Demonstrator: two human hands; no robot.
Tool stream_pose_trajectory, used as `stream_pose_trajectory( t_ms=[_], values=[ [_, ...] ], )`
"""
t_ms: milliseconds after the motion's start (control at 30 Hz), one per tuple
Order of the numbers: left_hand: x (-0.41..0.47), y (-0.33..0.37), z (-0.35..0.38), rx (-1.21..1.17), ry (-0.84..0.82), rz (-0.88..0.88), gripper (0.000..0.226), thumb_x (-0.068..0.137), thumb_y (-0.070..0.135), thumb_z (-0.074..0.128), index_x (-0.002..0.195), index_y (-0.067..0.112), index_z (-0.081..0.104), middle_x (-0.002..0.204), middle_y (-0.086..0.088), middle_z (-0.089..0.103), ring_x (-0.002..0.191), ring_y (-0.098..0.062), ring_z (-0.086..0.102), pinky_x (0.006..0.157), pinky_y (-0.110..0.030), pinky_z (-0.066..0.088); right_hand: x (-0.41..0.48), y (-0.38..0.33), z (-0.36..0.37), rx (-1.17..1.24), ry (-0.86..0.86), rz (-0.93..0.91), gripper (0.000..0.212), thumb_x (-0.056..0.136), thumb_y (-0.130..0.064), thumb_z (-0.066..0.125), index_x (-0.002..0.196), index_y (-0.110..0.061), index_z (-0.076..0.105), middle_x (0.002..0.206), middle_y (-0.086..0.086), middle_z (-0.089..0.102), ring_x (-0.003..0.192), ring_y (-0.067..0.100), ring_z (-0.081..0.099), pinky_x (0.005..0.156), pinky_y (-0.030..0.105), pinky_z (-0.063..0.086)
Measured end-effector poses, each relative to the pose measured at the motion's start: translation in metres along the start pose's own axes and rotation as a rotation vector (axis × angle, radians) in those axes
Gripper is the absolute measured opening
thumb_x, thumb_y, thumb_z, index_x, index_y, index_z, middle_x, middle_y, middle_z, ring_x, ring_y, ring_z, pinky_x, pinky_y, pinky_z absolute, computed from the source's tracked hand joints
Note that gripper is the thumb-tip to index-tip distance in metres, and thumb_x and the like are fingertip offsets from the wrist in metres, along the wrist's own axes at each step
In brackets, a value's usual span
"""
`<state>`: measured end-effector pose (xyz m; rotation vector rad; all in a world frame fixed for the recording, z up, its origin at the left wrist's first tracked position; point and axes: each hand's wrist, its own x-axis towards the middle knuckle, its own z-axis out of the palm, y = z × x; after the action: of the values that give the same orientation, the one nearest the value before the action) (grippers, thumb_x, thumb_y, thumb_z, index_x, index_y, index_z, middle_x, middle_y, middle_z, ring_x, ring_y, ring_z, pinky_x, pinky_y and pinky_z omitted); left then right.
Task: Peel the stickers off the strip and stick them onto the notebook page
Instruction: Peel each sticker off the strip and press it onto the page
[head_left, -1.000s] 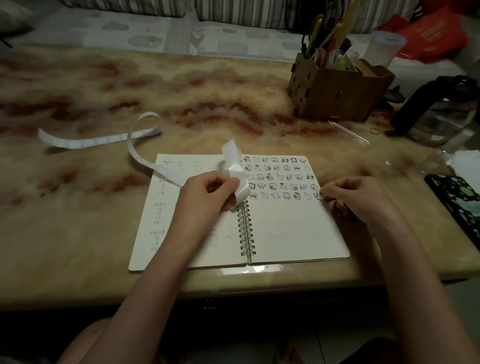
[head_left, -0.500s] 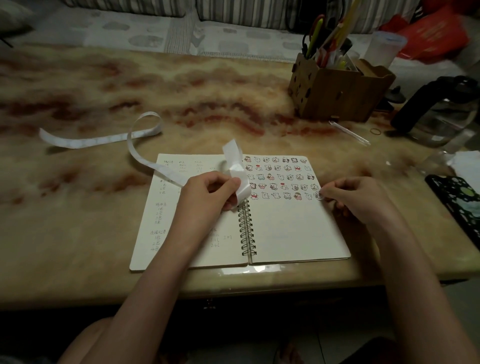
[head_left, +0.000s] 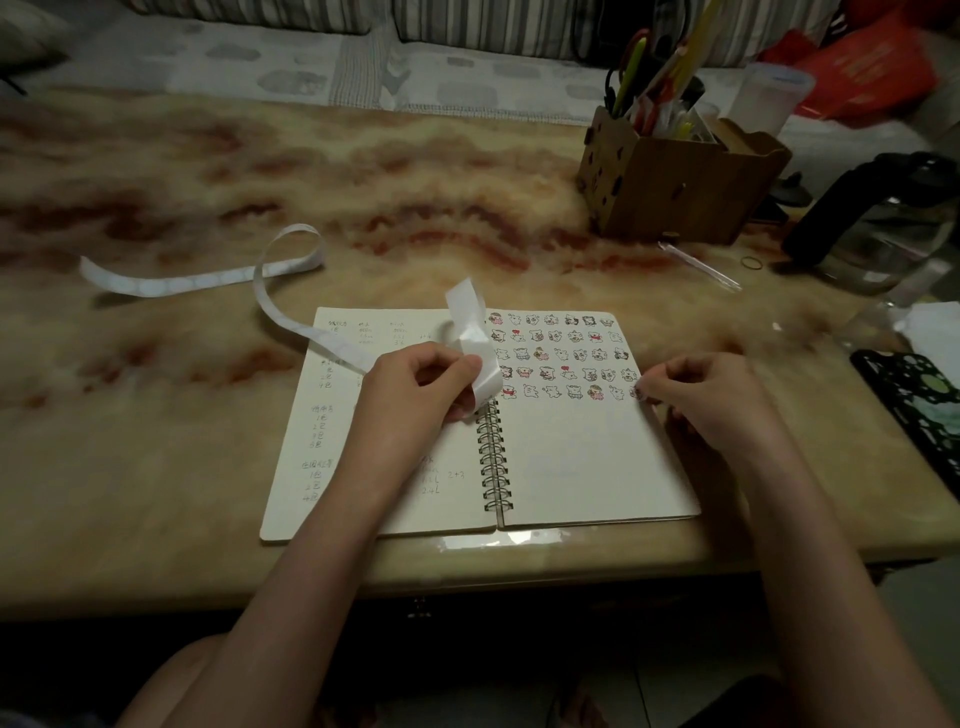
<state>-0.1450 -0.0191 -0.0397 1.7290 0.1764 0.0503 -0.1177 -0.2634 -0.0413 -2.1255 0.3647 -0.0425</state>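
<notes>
An open spiral notebook (head_left: 571, 467) lies near the table's front edge. Its right page carries several rows of small cartoon stickers (head_left: 561, 353); the left page has handwriting. My left hand (head_left: 415, 389) grips the white backing strip (head_left: 475, 332) just left of the spine. The strip's long tail loops away across the table to the left. My right hand (head_left: 711, 395) has its thumb and forefinger tips on one sticker (head_left: 637, 393), holding it against the page at the right end of the lowest row. Those fingertips mostly cover the sticker.
A wooden pen holder (head_left: 675, 192) full of pens stands at the back right, with a glass kettle (head_left: 883, 228) beside it. A clear pen (head_left: 701, 265) and a rubber band (head_left: 751, 263) lie between them and the notebook. A black patterned object (head_left: 914, 395) sits at the right edge.
My right fingertips have closed down over the sticker at the row's end, so less of it shows. My left hand and the strip have barely moved.
</notes>
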Motion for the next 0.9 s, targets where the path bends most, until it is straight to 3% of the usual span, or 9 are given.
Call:
stream_pose_trajectory(
  t_ms=[100, 233, 367, 533, 733, 900],
  values=[
    [0.000, 0.000, 0.000, -0.001, 0.004, 0.004, 0.015, 0.088, 0.018, 0.065, 0.077, 0.009, 0.071, 0.072, -0.013, 0.072, 0.063, -0.016, 0.063, 0.082, -0.043, 0.055, 0.000, 0.001, 0.001, -0.014, 0.021, -0.009, 0.011, 0.079, -0.007, 0.067, 0.069, -0.010, 0.068, 0.052, -0.002, 0.058, 0.030, 0.001, 0.036, 0.035, 0.014, 0.029],
    [0.000, 0.000, 0.001, 0.002, 0.007, -0.001, 0.015, 0.088, 0.019, 0.066, 0.078, 0.009, 0.072, 0.071, -0.011, 0.072, 0.063, -0.016, 0.063, 0.081, -0.042, 0.055, 0.001, 0.002, 0.004, -0.031, 0.030, -0.034, 0.009, 0.079, -0.007, 0.069, 0.071, -0.010, 0.067, 0.055, 0.002, 0.057, 0.031, 0.001, 0.039, 0.046, 0.022, 0.033],
    [0.000, -0.001, 0.000, 0.003, 0.002, 0.000, 0.015, 0.088, 0.019, 0.065, 0.079, 0.010, 0.072, 0.071, -0.012, 0.072, 0.062, -0.015, 0.063, 0.080, -0.041, 0.055, 0.001, 0.004, 0.002, -0.020, 0.017, -0.035, 0.005, 0.079, -0.008, 0.071, 0.077, -0.007, 0.067, 0.056, 0.002, 0.057, 0.033, 0.000, 0.044, 0.043, 0.019, 0.036],
    [0.001, -0.001, 0.000, 0.003, 0.005, 0.002, 0.014, 0.088, 0.018, 0.066, 0.078, 0.010, 0.071, 0.069, -0.010, 0.071, 0.060, -0.013, 0.062, 0.077, -0.037, 0.056, 0.003, 0.005, 0.000, -0.001, 0.058, -0.059, 0.027, 0.073, -0.008, 0.078, 0.073, -0.017, 0.053, 0.060, 0.005, 0.053, 0.047, 0.016, 0.051, 0.052, 0.029, 0.039],
    [0.000, -0.001, 0.000, 0.003, -0.002, 0.000, 0.015, 0.089, 0.018, 0.065, 0.080, 0.008, 0.072, 0.073, -0.012, 0.072, 0.062, -0.012, 0.063, 0.077, -0.033, 0.056, 0.011, 0.013, -0.001, -0.043, 0.087, -0.049, 0.024, 0.081, -0.007, 0.070, 0.068, -0.020, 0.053, 0.058, 0.001, 0.047, 0.053, 0.016, 0.044, 0.051, 0.027, 0.034],
    [0.001, -0.002, 0.000, 0.003, -0.001, 0.003, 0.016, 0.089, 0.019, 0.065, 0.081, 0.008, 0.072, 0.072, -0.013, 0.071, 0.064, -0.016, 0.063, 0.081, -0.040, 0.055, 0.006, 0.008, 0.000, 0.040, 0.060, -0.055, 0.024, 0.075, -0.016, 0.079, 0.074, -0.012, 0.055, 0.057, 0.004, 0.050, 0.033, 0.002, 0.044, 0.039, 0.014, 0.033]
  ],
)
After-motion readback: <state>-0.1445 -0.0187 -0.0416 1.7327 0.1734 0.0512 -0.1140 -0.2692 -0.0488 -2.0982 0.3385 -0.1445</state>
